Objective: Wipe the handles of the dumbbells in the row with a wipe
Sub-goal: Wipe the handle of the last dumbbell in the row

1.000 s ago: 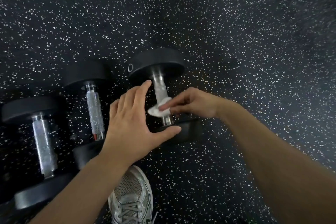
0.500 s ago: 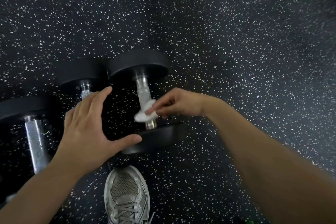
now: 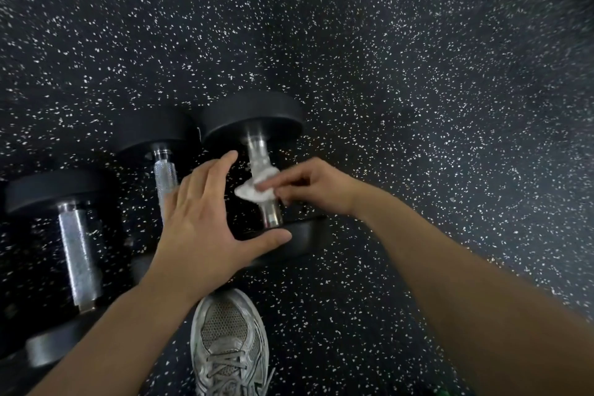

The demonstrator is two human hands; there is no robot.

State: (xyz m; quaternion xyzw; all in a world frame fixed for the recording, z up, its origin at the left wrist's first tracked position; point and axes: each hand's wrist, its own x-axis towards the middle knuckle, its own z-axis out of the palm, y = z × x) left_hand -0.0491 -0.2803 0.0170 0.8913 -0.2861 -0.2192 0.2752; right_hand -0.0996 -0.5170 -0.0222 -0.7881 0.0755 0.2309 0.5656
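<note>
Three black dumbbells with chrome handles lie in a row on the speckled floor. My right hand pinches a small white wipe against the handle of the rightmost dumbbell. My left hand is spread, with its thumb on the near weight of that dumbbell and its fingers raised beside the handle. This hand covers part of the middle dumbbell. The left dumbbell lies apart, its handle untouched.
A grey mesh sneaker stands on the floor just below the near weight. Black rubber flooring with white flecks stretches to the right and beyond the row.
The wipe has slid a little along the rightmost handle. The view has shifted sideways, so more of the left dumbbell shows than half a second ago. My left hand keeps its brace.
</note>
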